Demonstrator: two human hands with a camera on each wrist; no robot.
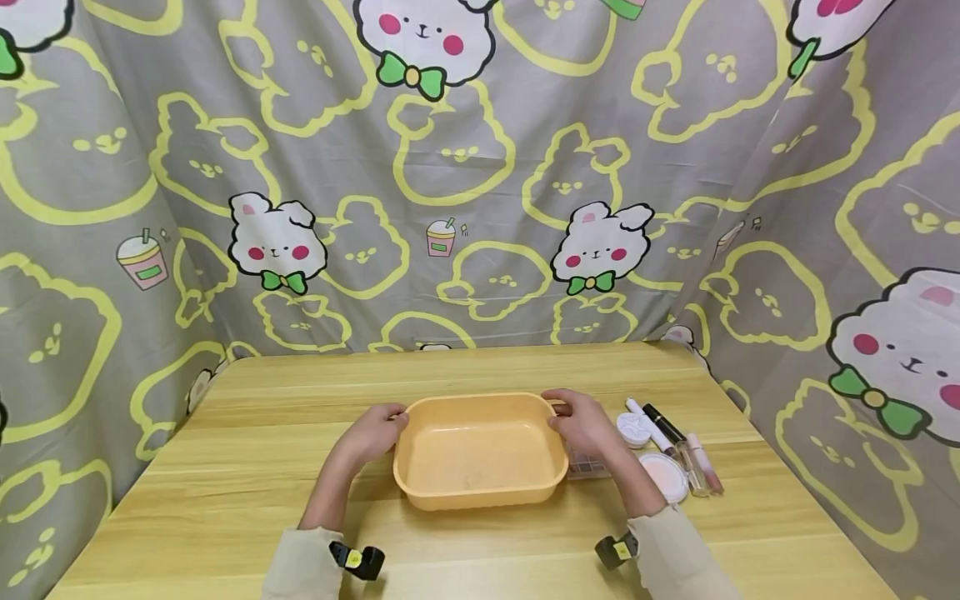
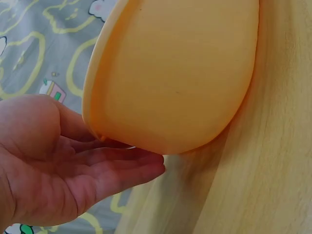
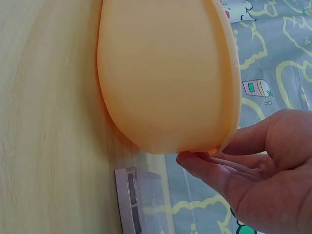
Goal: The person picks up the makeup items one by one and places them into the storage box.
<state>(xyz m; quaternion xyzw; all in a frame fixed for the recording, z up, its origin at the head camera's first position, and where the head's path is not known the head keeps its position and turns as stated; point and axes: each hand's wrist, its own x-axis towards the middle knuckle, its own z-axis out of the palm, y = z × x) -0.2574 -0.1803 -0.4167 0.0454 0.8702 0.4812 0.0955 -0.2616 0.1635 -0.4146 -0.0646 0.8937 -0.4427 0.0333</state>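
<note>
We grip the tub (image 1: 480, 458) with our left hand (image 1: 375, 433) at ten o'clock, right hand (image 1: 585, 425) at two; makeup (image 1: 663, 477) lies at three.

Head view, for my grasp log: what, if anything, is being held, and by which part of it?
The orange tray, by its two short ends near the far corners: left grip at one, right grip at the other.

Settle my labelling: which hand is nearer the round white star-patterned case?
The right hand, just left of the case; the left hand is across the orange rectangular plastic tray.
</note>
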